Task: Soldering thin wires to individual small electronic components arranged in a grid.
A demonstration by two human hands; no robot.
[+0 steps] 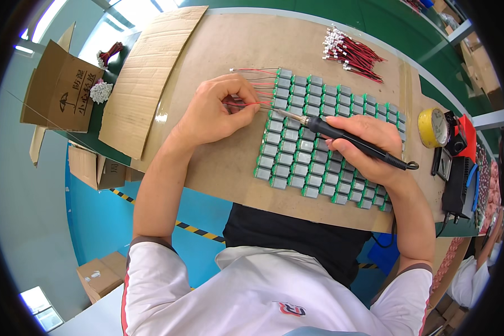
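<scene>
My right hand point(369, 143) grips a black-handled soldering iron point(350, 138), its metal tip pointing left at the green edge of a small grey module. Between the fingers of my left hand point(221, 106) a thin red and black wire lead point(251, 103) is pinched, its end reaching that same module near the iron's tip. Rows of grey modules with green circuit-board edges point(302, 158) lie in a slanting grid under and around my right hand. In the rows farther back, several modules at the left edge have wire leads point(255, 70) stretching to the left.
A bundle of red and black leads with white plugs point(353, 53) lies at the back. Yellow tape point(433, 127) and a black soldering station point(458, 182) stand at the right. On the left are a cardboard sheet point(151, 78) and an open carton point(61, 87). Another person point(470, 280) sits at lower right.
</scene>
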